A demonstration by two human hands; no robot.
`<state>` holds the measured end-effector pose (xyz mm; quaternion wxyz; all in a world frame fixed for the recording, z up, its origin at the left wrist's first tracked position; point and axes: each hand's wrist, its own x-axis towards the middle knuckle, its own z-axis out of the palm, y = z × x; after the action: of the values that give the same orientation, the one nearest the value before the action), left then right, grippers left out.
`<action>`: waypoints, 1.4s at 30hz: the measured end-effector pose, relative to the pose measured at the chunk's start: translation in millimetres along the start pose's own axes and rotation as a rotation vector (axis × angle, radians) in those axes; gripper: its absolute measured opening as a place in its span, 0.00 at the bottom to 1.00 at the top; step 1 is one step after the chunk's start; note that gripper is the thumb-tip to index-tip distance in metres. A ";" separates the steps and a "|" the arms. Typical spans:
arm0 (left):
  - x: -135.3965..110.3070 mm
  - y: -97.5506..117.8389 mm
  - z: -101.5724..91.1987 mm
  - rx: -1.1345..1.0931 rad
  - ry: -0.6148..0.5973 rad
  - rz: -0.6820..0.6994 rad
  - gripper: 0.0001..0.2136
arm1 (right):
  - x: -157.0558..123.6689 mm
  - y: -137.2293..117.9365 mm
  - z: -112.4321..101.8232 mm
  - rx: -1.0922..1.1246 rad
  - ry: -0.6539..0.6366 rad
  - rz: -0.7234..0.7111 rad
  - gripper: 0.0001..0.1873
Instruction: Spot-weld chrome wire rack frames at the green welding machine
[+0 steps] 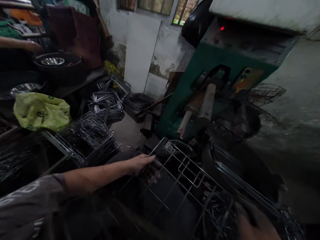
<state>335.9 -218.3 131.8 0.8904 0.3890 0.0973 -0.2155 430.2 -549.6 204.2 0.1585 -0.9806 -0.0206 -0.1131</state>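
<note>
A rectangular wire rack (182, 174) with a smaller wire loop on one side lies tilted in front of me, low in the head view. My left hand (144, 166) is closed on its left edge, thumb above the wire and fingers below. Near the rack's right end is my right hand (262, 239), smeared by motion, so its fingers and any contact with the wire cannot be made out. Beneath the rack's right part sits a dark heap of thin wire pieces (220, 215).
Beyond the rack stands a green machine (180, 83) with two protruding bars (207, 101) and a red light. Stacked wire frames (107, 102) lie on the floor to the left, near a yellow-green plastic bag (42, 112). Another person's arm (6, 43) reaches in beside a metal bowl (52, 61).
</note>
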 end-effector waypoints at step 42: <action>32.2 23.2 -18.7 -0.126 0.020 0.163 0.26 | 87.0 -118.5 83.8 -0.298 0.090 -0.844 0.11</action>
<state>375.1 -200.4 123.2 0.9267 0.3407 0.0874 -0.1322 523.9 -410.3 182.9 -0.0436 -0.8926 -0.3954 -0.2120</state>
